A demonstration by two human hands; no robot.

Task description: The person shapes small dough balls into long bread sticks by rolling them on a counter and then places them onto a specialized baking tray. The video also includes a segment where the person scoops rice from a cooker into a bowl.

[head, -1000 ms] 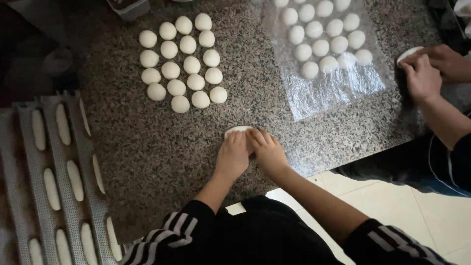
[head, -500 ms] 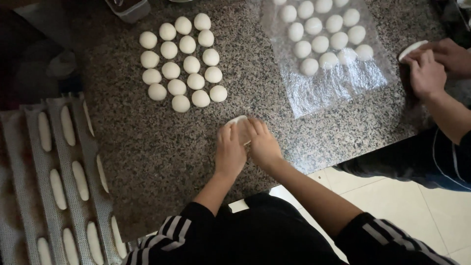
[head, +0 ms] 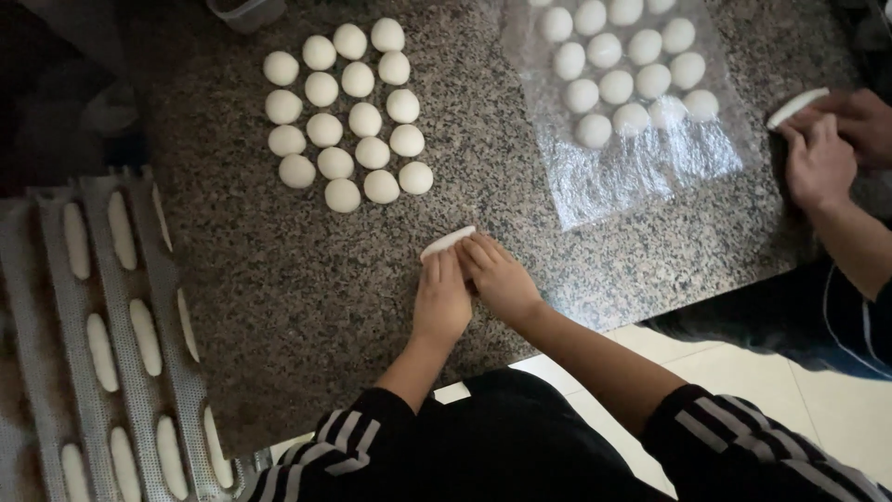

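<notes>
Head view, looking straight down on a speckled granite bench (head: 279, 279). At the centre of the frame lies a small flattened piece of white dough (head: 448, 243), drawn out into a short strip and set at a slant. Both of the wearer's hands meet at its near edge: the left hand (head: 442, 302) and the right hand (head: 500, 277) lie side by side, palms down, fingers extended and pressing on the dough rather than closed around it. This flat posture suits rolling or folding the strip against the stone, which gives a firm surface to work on.

Above, in the upper left of the frame, a block of round dough balls (head: 344, 112) stands in tidy rows, each ball apart from its neighbours, probably so that they do not stick together. In the upper right, a second group of dough balls (head: 618, 84) rests on a clear plastic sheet (head: 632, 177), which keeps them off the bare stone.

At the far left, perforated metal trays (head: 56, 307) with long channels hold elongated dough pieces (head: 144, 335), one after another in each groove, so that the shaped pieces keep their form.

At the right edge, a co-worker's hands (head: 827, 149) press on another flattened dough strip (head: 797, 107); their grip cannot be told exactly.
</notes>
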